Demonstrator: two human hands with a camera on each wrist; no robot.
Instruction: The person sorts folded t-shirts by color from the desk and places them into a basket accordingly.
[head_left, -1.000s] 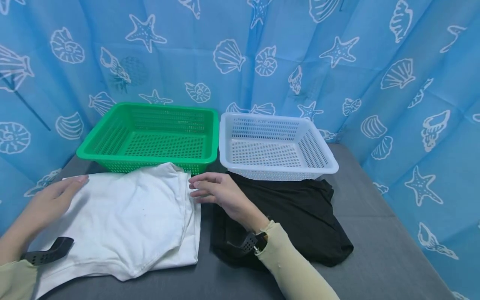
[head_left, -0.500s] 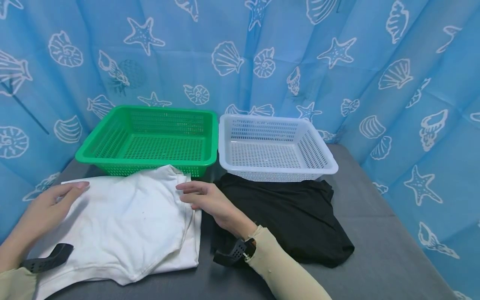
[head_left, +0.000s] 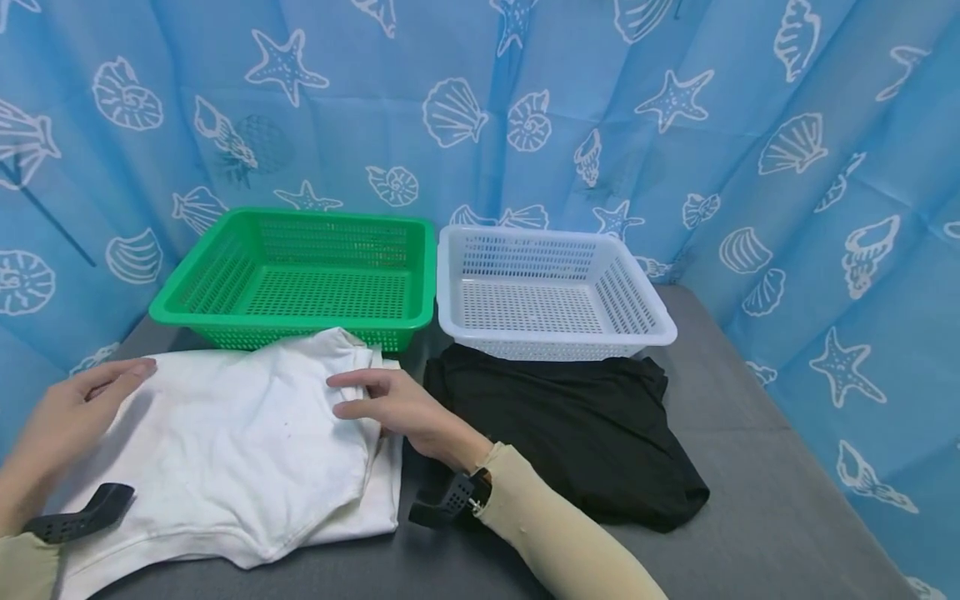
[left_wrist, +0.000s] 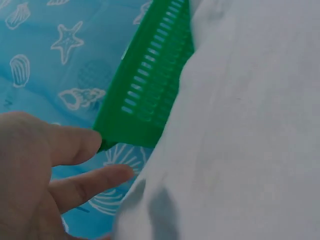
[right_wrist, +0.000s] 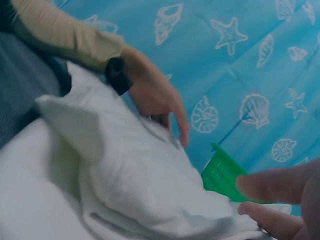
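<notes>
A white garment (head_left: 232, 450), folded and somewhat rumpled, lies in front of the green basket; its exact kind is unclear. My left hand (head_left: 71, 429) is at its far left edge, fingers extended. In the left wrist view, no cloth shows between the spread fingers (left_wrist: 95, 185). At the opposite side, my right hand (head_left: 408, 412) reaches over the garment's right edge, thumb and forefinger reaching onto the cloth. Thumb and finger stay apart in the right wrist view, beside the white cloth (right_wrist: 145, 185). The remaining right fingers are mostly hidden.
Behind the garments stand a green basket (head_left: 303, 321) and a white basket (head_left: 562, 340), side by side. A folded black garment (head_left: 577, 433) lies right of my right hand on the grey table (head_left: 750, 500). A blue seashell curtain (head_left: 480, 50) hangs behind.
My right hand has moved left, from above the garment's right edge onto it. My left hand has shifted slightly left. Both garments and baskets stay in place.
</notes>
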